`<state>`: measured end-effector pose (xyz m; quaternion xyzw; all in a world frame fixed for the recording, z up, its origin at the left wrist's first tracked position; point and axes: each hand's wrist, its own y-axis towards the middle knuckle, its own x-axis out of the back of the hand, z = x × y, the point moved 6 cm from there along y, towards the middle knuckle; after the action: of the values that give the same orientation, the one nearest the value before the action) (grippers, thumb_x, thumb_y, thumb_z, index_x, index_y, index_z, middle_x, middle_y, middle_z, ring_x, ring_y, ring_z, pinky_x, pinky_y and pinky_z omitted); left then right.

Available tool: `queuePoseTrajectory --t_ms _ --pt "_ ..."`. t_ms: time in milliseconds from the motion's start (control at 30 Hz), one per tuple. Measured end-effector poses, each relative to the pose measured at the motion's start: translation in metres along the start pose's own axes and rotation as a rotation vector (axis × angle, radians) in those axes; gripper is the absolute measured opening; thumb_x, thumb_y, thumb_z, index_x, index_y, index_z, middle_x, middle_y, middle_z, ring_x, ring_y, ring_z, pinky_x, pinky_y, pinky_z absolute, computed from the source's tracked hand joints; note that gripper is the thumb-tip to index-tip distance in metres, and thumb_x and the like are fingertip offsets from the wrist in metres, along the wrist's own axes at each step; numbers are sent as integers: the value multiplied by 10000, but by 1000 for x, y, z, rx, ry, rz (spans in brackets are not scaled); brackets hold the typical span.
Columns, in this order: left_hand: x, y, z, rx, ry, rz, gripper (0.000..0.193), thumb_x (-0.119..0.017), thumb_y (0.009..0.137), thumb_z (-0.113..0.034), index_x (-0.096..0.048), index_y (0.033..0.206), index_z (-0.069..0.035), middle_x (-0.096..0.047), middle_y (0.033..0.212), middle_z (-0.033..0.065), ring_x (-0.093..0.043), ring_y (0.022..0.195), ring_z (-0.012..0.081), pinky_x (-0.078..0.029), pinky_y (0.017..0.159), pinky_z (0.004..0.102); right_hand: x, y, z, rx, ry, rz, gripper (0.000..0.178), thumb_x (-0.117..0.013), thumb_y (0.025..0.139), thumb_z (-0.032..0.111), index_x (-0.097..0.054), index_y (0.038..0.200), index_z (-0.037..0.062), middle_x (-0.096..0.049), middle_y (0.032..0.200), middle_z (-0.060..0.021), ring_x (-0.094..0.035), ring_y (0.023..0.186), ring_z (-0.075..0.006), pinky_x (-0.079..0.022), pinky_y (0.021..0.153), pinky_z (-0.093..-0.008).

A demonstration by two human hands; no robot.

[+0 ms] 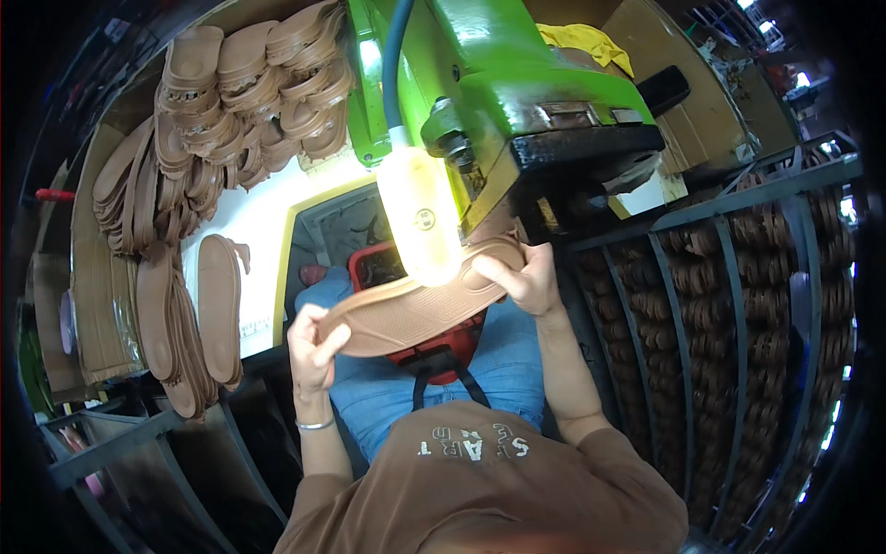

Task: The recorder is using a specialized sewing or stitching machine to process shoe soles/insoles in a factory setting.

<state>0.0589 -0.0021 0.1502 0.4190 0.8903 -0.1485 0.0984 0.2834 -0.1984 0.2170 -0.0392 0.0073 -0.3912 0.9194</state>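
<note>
A brown shoe sole [415, 319] is stretched sideways between my two hands, above my lap and under a bright lamp [434, 226]. My left hand [316, 349] pinches its left end, thumb on the textured face. At the other end my right hand [528, 282] grips it, thumb pressed on the upper face and fingers behind. That right end sits close beneath the head of a green machine [517, 88]; whether it touches the machine I cannot tell. The lamp hides part of the sole's far edge.
Stacks of brown soles [249, 88] fill a cardboard box at the far left. A single sole [220, 309] lies on the white tabletop beside another pile [168, 332]. Metal racks [729, 314] packed with soles stand at the right. A yellow cloth [591, 46] lies behind the machine.
</note>
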Motion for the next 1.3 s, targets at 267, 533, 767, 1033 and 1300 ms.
queuePoseTrajectory --t_ms 267,533,767,1033,1300 --pt "-62 -67 82 298 98 177 203 -698 748 53 -521 799 -34 -653 863 105 -631 799 128 -534 730 267 -14 11 7 108 145 -2 568 -765 675 30 -436 1135 -21 -597 1043 -119 -607 891 -164 -481 819 -270" --pt "-74 -40 32 -68 566 21 305 -666 770 -15 -590 1064 17 -623 996 99 -594 887 156 -496 764 274 67 -12 55 99 -369 -173 350 -678 771 109 -542 1069 -15 -657 786 -100 -604 706 -92 -482 636 -252" --pt "113 -34 -55 29 1878 -809 730 -615 807 -425 -329 1368 -54 -273 1411 236 -284 1250 399 -282 956 559 181 13 101 448 -107 -921 326 -552 854 44 -449 1164 45 -612 895 -98 -618 746 -116 -467 418 -216" --pt "160 -28 -42 204 1718 -854 770 -676 712 -496 -371 1371 -238 -268 1426 187 -260 1276 376 -275 938 599 197 144 19 213 -435 -983 570 -669 765 272 -396 1214 50 -591 1050 -226 -569 1009 -378 -428 868 -460" --pt "132 -36 -76 -261 1358 -663 654 -817 552 -208 -494 1093 -36 -483 1056 158 -462 1036 324 -390 888 425 124 83 -44 184 -67 -510 558 -653 845 241 -394 1276 -1 -541 599 -14 -495 497 -77 -387 402 -236"
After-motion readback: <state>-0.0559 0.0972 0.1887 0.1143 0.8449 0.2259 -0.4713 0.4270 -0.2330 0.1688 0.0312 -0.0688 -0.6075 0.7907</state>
